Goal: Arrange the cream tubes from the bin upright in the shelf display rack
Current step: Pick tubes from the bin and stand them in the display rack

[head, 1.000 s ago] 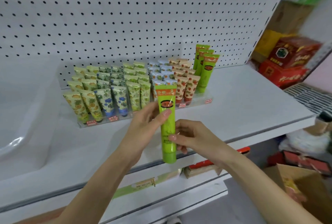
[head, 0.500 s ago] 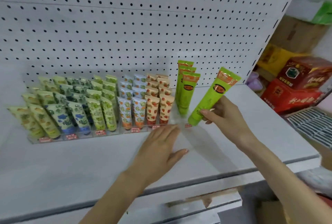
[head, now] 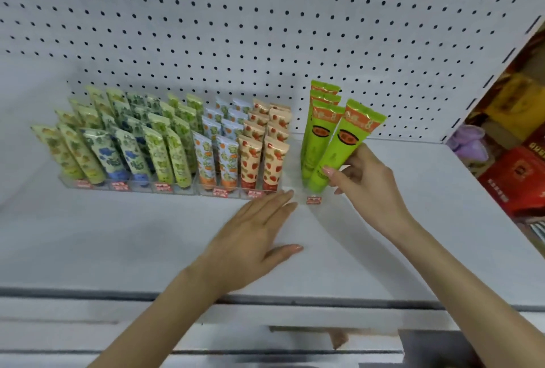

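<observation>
Clear display rack [head: 182, 189] on white shelf [head: 118, 243], its back by the pegboard wall [head: 265, 28]. Rack's left part: yellow-green and blue-print tubes [head: 124, 149] in rows, upright, leaning back a bit. Rack's middle: orange-cap floral tubes [head: 215, 158], then strawberry-print tubes [head: 265, 158], same lean. Left hand [head: 253, 238] flat on the shelf just in front of the rack, fingers straight, fingertips at the rack's front edge near its right end; grip released, holds nothing. Rack's right end: three bright green tubes [head: 317, 131] stand one behind another, caps down. Just right of them, held green cream tube [head: 343, 146], cap down at the rack's front right corner, top tilted right; cannot tell if the cap is seated in a slot. Right hand [head: 368, 187] at the rack's right end, grip grasping this tube low on its body, thumb in front. Small red price label [head: 314, 200] on the rack front below it. Right of the rack, beyond the shelf side: purple item [head: 469, 143] and red boxes [head: 519, 173], blurred.
</observation>
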The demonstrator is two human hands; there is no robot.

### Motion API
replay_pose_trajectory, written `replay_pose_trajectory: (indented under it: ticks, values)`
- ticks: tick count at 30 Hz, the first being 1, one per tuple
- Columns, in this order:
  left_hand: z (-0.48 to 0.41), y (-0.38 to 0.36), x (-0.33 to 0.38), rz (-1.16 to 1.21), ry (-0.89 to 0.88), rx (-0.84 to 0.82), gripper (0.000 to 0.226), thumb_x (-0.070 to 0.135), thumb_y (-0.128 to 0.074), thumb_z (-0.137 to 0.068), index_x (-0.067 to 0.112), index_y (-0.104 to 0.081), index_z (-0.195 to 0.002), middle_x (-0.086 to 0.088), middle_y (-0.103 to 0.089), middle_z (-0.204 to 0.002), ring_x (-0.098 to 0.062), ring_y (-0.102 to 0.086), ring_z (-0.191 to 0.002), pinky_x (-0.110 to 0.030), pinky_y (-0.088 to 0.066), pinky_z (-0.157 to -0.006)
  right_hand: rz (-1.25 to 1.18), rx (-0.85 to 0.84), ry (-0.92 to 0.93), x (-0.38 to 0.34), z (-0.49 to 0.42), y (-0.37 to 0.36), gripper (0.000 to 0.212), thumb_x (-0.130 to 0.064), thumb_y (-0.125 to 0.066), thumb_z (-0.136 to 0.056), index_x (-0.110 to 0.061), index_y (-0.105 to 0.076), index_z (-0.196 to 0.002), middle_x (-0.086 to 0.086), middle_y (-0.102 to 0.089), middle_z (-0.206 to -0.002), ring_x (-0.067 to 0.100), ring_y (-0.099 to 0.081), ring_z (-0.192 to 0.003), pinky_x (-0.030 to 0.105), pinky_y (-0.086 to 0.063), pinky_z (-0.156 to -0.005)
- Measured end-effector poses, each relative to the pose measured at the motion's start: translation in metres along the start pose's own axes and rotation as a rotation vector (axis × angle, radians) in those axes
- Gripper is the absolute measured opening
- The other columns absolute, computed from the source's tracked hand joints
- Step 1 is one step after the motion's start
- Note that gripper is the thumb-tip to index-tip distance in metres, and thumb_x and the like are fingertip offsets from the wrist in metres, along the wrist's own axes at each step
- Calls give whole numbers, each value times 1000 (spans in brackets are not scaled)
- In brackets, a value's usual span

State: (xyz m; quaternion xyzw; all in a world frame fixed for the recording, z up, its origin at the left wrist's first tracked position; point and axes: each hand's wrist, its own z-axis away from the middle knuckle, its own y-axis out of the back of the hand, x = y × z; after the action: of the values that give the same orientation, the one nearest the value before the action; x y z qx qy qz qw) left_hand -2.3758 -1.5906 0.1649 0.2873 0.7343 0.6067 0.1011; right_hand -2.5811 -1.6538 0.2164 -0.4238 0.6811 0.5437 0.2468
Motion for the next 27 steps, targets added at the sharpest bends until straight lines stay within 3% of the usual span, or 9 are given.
replay_pose_trajectory:
  ticks: [3,6,10,15,19,23,27]
  values:
    - [0,1,2,-8,12,-13,69,60,-30,-95,12,-41,-142,-4,-33,-153,-16,-28,-141,-23,-10,-116,40,-13,6,2,-1,-4,29,-25,-67,-85,-20,-48,-106,-5,-67,-100,11,-64,-75,40,-55,-70]
    - [0,1,2,-17,10,-15,69,61,-29,-94,12,-41,-142,-3,-32,-153,-16,-27,-142,-22,-9,-116,93,-31,3,6,2,-8,36,-27,-69,-84,-22,-41,-106,0,-67,-101,5,-62,-73,26,-51,-64]
    - [1,1,2,-20,10,-15,68,61,-26,-95,14,-41,-142,-2,-29,-155,-15,-24,-142,-22,-9,-116,116,-48,-7,9,3,-10,41,-28,-69,-84,-16,-47,-117,-3,-63,-100,0,-59,-71,13,-45,-60]
    - [1,0,0,3,6,-13,69,61,-23,-94,15,-40,-143,-1,-25,-156,-14,-21,-144,-21,-8,-116,171,-68,1,6,-1,-9,32,-28,-66,-86,-14,-53,-111,-10,-57,-96,-4,-55,-70,5,-40,-57]
    - [1,-1,-1,15,6,-17,68,62,-23,-95,16,-39,-143,0,-25,-157,-13,-19,-144,-22,-9,-116,168,-69,7,3,1,-13,25,-26,-65,-88,-18,-47,-103,-12,-55,-97,-3,-55,-70,10,-39,-59]
    - [1,-1,-2,29,2,-22,68,61,-23,-95,16,-40,-143,0,-25,-156,-14,-20,-144,-24,-12,-116,207,-77,-2,0,2,-12,26,-27,-64,-89,-15,-48,-106,-11,-55,-98,7,-55,-70,30,-45,-70]
    - [1,-1,-2,35,0,-18,67,61,-24,-95,16,-40,-142,-1,-25,-156,-14,-20,-144,-24,-12,-116,236,-83,-5,-2,3,-10,28,-27,-64,-88,-13,-48,-107,-10,-55,-97,10,-55,-71,32,-47,-72]
